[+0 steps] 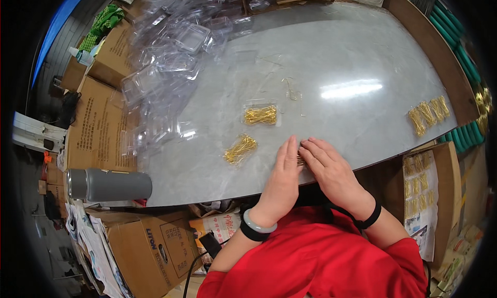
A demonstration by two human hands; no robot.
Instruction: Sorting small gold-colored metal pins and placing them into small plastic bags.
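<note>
My left hand (282, 181) and my right hand (334, 174) are cupped together at the table's near edge, fingers straight and pressed close. Between them they hold a bundle of thin metal wire hooks (300, 160), mostly hidden by my fingers. Just beyond my left hand lies a loose bundle of gold wire hooks (240, 149), slanting on the table. Farther back, a clear plastic tray (278, 115) carries another gold bundle (260, 115). A few single wire hooks (293, 93) are scattered beyond my fingers.
Clear plastic packs (171, 65) pile up along the table's left side. A grey bottle (111, 185) lies at the near left corner, by cardboard boxes (96, 124). Several gold bundles (428, 114) sit at the right, inside a raised brown edge (435, 49). An open box (446, 194) stands below.
</note>
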